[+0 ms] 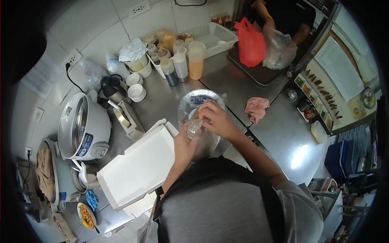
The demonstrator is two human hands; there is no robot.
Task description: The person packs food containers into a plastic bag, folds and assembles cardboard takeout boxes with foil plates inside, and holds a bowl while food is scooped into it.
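My left hand and my right hand meet in front of my body, both with bent fingers closed on a crinkled clear plastic bag. What the bag contains, if anything, I cannot make out. Beneath my hands lies a round foil tray with a fluted rim. Another piece of clear plastic with blue print is in the tray, partly covered by my right hand. To the left of my left hand an open white cardboard box rests on the steel counter.
A tape dispenser and a white rice cooker stand at left. Squeeze bottles and a white basket line the back. A pink cloth lies right. Across the counter, a person handles a red bag and a clear bag.
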